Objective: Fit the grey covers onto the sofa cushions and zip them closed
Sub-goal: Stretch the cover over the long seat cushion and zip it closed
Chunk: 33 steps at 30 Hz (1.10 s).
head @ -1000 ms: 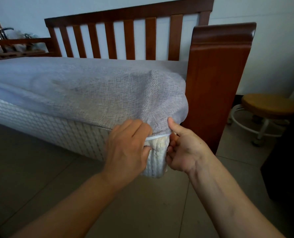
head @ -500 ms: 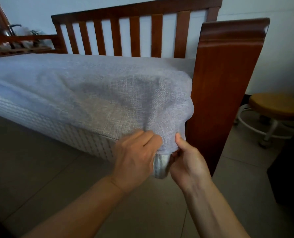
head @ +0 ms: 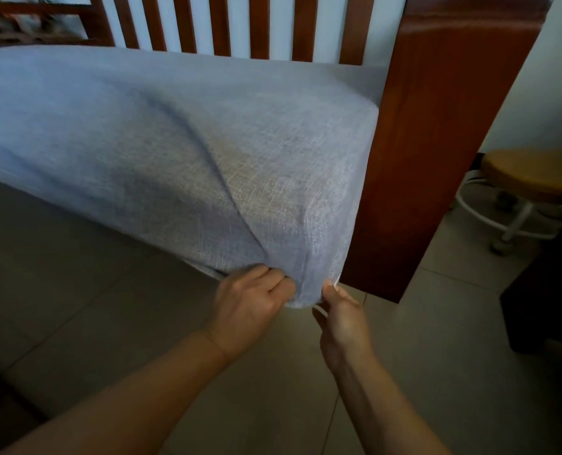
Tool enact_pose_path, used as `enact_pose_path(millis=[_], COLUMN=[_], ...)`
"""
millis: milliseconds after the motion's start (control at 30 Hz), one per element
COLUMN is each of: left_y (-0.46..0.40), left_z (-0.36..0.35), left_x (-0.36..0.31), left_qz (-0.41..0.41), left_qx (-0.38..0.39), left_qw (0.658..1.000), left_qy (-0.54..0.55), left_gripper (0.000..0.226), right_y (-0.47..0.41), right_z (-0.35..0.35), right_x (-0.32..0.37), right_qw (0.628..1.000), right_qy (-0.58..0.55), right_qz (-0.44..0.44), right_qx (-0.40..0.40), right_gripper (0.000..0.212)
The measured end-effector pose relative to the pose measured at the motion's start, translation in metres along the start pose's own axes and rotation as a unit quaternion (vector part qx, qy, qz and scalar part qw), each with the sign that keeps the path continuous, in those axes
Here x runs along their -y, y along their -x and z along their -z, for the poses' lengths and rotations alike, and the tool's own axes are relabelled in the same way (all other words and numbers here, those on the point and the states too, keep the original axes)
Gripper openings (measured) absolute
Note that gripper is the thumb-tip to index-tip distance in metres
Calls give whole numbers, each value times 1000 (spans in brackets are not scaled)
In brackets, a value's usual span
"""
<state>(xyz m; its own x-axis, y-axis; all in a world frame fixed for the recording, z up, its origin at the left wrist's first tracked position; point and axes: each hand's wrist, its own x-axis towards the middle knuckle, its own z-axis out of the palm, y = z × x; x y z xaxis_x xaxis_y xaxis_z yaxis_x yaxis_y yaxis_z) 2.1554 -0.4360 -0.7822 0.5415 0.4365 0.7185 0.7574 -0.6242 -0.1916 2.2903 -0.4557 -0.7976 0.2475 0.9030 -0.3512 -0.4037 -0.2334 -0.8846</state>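
Both hands, left hand [head: 251, 298] and right hand [head: 340, 318], pinch the grey cover [head: 181, 152] hem, now drawn fully over the sofa cushion's front corner beside the wooden armrest [head: 437, 152], hiding the white padding seen earlier, so zipping looks next.

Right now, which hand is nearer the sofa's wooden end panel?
The right hand, pinching the grey cover at the very corner beside the wooden end panel. The left hand grips the hem further along the front edge, away from the panel.

left hand [head: 251, 298]: fingers curled, gripping | right hand [head: 340, 311]: pinching
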Motion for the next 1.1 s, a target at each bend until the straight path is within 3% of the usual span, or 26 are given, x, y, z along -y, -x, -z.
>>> enact_pose_path(millis=[300,433,533,700,733,800,867,933,967,1033,1100], left_y=[-9,-4,9,12,12,13,9,1,-4,-9,-11], left_z=[17,10,1,6,10,10,11,14,16,15,14], left_x=[2,0,-10,-28,-30,-28,-21,-18,-20,-27,-30], left_qz=[-35,-23,77,271,332,499,632,690,698,705,714], left_qx=[-7,-15,13,36,35,20,-26,-57,-47,-41,-51], left_qw=[999,1000,996,952,928,836,695,542,485,410,367], left_qy=[-6,-1,32,137,167,228,342,476,524,578,594], left_gripper=[22,20,14,13,14,16,15,7,2,10,10], right_y=[5,8,11,12,14,17,18,18,18,19,19], right_z=[-4,3,7,5,4,1,-1,-3,-2,0,2], right_x=[2,-6,-9,-4,-4,-4,-6,-10,-12,-15,-14], right_qw=[995,990,987,988,988,985,980,977,977,977,975], right_qy=[-66,-93,-108,-116,-125,-152,-182,-189,-185,-178,-182], right_qz=[-60,-69,-61,-34,-37,-49,-62,-75,-77,-73,-72], right_qx=[40,76,102,94,82,58,48,60,69,89,105], right_gripper=[31,22,14,20,21,21,18,16,16,11,8])
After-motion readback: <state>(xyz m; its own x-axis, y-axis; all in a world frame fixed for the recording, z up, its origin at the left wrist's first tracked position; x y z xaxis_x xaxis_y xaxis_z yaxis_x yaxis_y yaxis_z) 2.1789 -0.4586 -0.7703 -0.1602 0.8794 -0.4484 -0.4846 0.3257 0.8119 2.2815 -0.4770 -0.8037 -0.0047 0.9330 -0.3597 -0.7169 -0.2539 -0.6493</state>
